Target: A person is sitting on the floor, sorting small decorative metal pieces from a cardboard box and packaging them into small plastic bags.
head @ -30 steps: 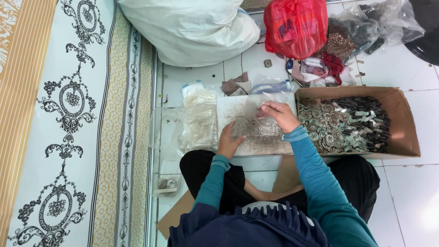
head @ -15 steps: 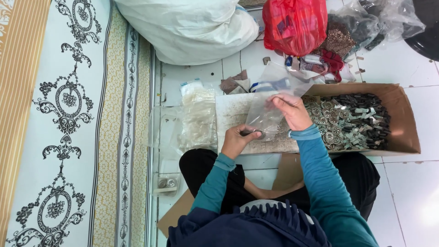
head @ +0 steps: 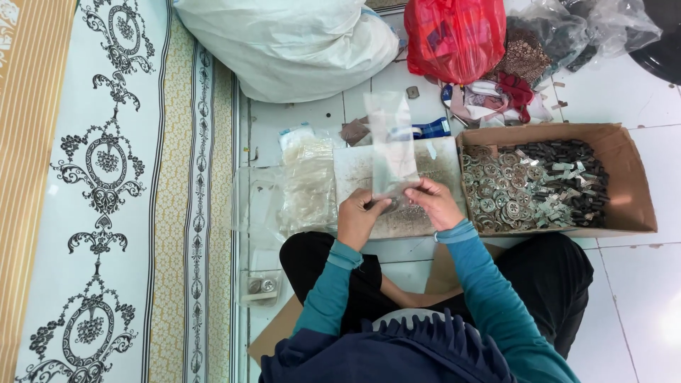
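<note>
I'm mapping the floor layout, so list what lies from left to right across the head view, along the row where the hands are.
Patterned mat → stack of clear plastic bags → left hand → clear bag held up by both hands → right hand → cardboard box of small metal parts.

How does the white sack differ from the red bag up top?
The white sack is opaque, larger and lies slumped by the patterned mat; the red bag is smaller, glossy, bunched and faintly see-through, beside the clear bags. Both are plastic, full, and sit on the tiled floor beyond the hands' reach.
</note>
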